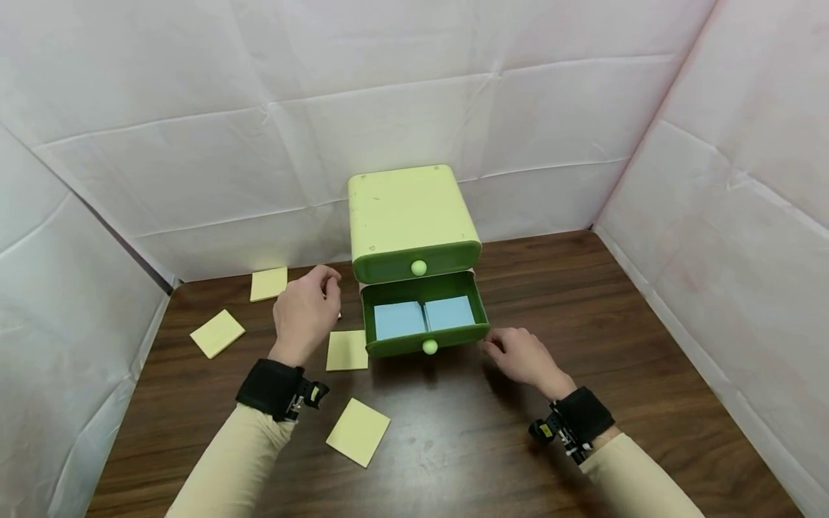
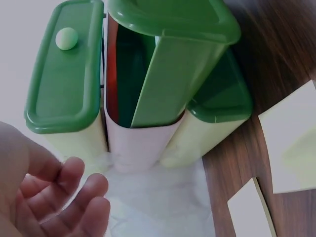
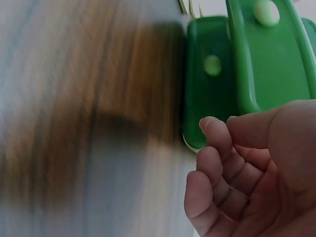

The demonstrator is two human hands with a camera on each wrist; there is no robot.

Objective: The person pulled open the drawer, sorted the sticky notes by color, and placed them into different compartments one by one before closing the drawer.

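Note:
A light green two-drawer cabinet [image 1: 408, 216] stands at the back middle of the wooden table [image 1: 615, 324]. Its lower drawer [image 1: 453, 335] is pulled out, with two blue note pads [image 1: 399, 319] side by side inside. My left hand [image 1: 304, 313] hovers just left of the cabinet, fingers loosely curled and empty; the left wrist view shows the left hand [image 2: 59, 202] bare-palmed beside the open drawer [image 2: 163, 74]. My right hand [image 1: 518, 354] sits by the drawer's front right corner, holding nothing. In the right wrist view the right hand [image 3: 247, 168] has relaxed curled fingers close to the drawer front [image 3: 266, 54].
Several yellow sticky pads lie on the table's left side: one at the back [image 1: 268, 283], one far left [image 1: 217, 333], one by the drawer [image 1: 347, 350], one nearer me [image 1: 358, 432]. White panels [image 1: 745, 216] wall in the table on three sides.

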